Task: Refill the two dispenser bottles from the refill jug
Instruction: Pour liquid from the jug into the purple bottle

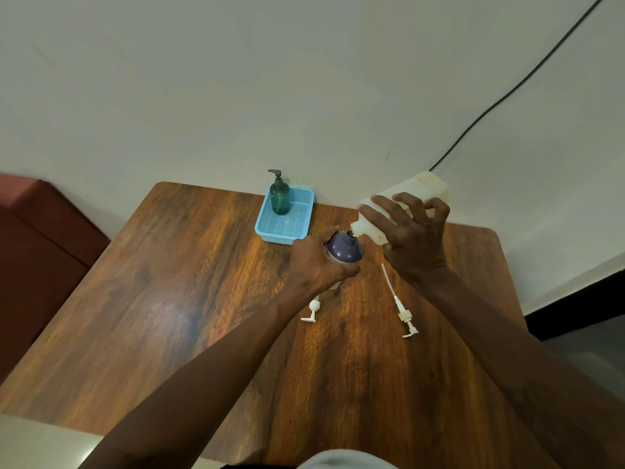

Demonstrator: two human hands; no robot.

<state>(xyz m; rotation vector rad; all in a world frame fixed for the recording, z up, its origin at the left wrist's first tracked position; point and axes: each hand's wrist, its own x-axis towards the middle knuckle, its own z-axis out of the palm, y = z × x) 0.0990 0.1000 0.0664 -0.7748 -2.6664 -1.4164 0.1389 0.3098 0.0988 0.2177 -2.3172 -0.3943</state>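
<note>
I see the left hand [316, 262] holding a round purple plastic bottle [345, 250] that stands upright on the brown wooden counter [169, 299]. Its fingers [329, 233] are curled around the bottle's side, and the neck of the bottle is open. The right hand [414, 238] grips a whitish translucent plastic refill jug [422, 187] from above. Its fingers [382, 206] are spread and bent over the jug's body. The jug is tilted down to the left, so its short spout meets the open neck of the purple bottle, between the two sets of fingers. I cannot tell if liquid is flowing. Beyond the left fingers, a dark green pump bottle [280, 198] with a black pump stands upright in the far corner of a light blue plastic basket [262, 226], near the wall. Nearer to me than the fingers, two white pump heads lie flat on the counter. The short white pump head [313, 309] is partly hidden under the left wrist, and the long-tubed white pump head [402, 313] lies below the right hand. A black cable [507, 96] runs on the wall behind the jug.
</note>
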